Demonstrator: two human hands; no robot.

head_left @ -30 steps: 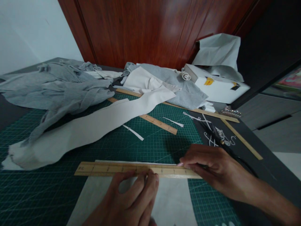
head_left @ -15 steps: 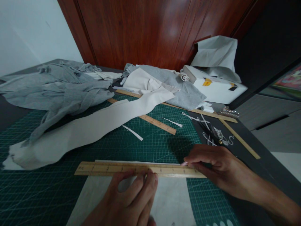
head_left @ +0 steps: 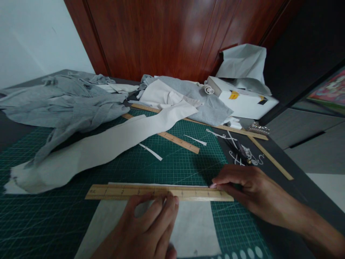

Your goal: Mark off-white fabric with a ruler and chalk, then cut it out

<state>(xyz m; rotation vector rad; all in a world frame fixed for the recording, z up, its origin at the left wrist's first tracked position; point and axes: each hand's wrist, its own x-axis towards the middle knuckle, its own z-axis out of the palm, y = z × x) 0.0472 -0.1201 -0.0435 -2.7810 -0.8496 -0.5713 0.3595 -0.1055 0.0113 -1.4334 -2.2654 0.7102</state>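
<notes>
Right hand (head_left: pixel 242 187) had slid a bit further right along the ruler's far edge since the earlier frames; ruler and left hand stayed put. Left hand (head_left: pixel 147 230) lay near centre, fingers spread flat and pressing down on the wooden ruler (head_left: pixel 159 192), gripping nothing. Ruler lay left to right across the far edge of a pale cloth piece (head_left: pixel 191 226) on the green cutting mat (head_left: pixel 54 223). Right hand's fingers were pinched shut on a small pale marker, mostly hidden, tip touching the ruler's far edge near its right end. Farther off lay a long white fabric strip (head_left: pixel 107 144), grey cloth (head_left: pixel 67 104) at far left, a second ruler (head_left: pixel 178 140) partly under the strip, and a white box (head_left: pixel 242 102) at far right, well apart from both hands.
</notes>
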